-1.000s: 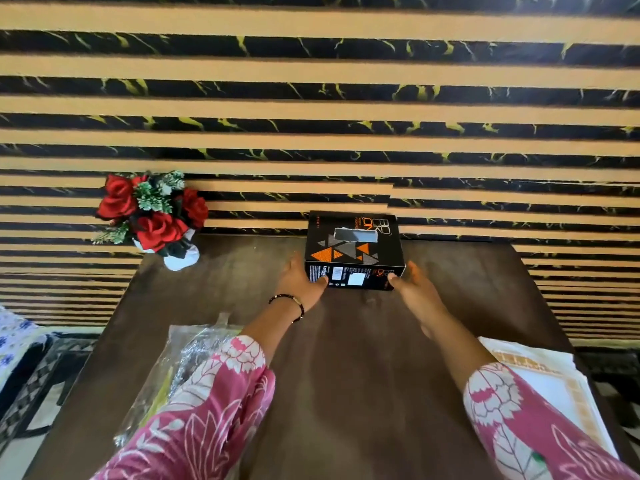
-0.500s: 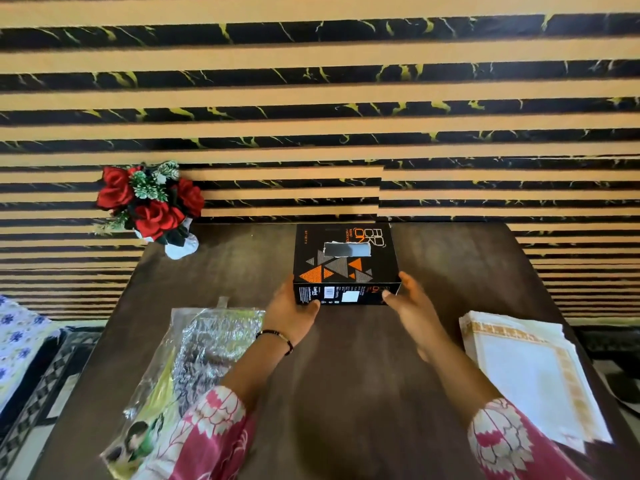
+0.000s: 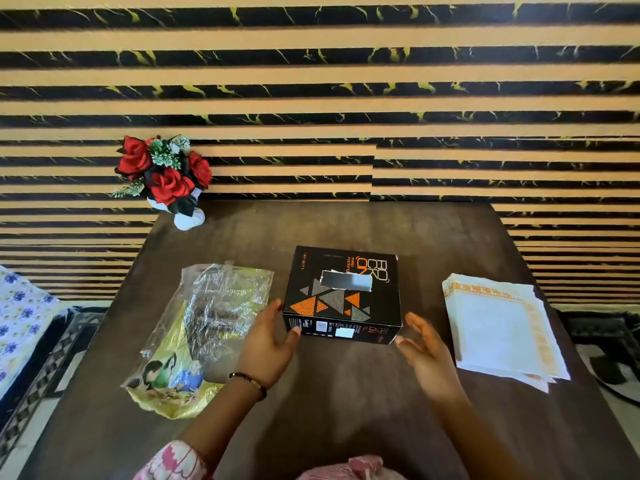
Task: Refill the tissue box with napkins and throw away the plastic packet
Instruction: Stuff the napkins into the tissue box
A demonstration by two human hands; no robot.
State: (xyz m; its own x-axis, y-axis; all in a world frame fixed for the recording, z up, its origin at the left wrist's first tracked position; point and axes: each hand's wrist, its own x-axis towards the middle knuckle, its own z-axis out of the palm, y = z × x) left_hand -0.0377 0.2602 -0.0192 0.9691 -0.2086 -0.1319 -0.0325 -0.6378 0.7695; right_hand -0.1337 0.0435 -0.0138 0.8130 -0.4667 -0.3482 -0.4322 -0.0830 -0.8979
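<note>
At the middle of the desk (image 3: 346,410) sits the black tissue box (image 3: 343,296), slot on top. The left hand (image 3: 268,344) is open with fingers touching the box's near left corner. The right hand (image 3: 424,351) is open too, just beside the near right corner, not touching. Napkins (image 3: 502,323) lie at 3 o'clock. The plastic packet (image 3: 204,327) lies at 9 o'clock. The slot looks small, so pushing napkins in could tear the box or crumple them.
</note>
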